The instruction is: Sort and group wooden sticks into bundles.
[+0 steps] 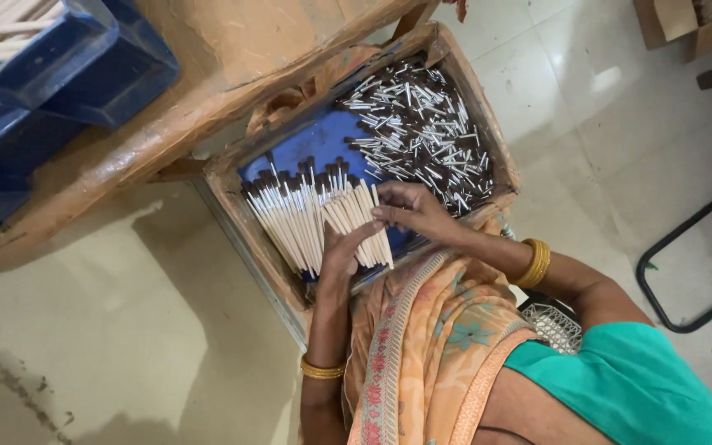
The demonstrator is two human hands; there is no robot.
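Head view, looking straight down: fingertips of left hand (pixel 341 247) half buried under the fan of pale sticks (pixel 315 218), grip closed around their lower ends from below, with right hand (pixel 409 210) laid flat on the fan's right edge, fingers together and pressing, not clamped. Sticks lying in the wooden tray (pixel 224 185) on a blue liner (pixel 323 140), dark tips pointing up, beside a loose heap of short dark-tipped pieces (pixel 422 124). Blue crate (pixel 84 74) cut off at top left on the worktop (pixel 232 49).
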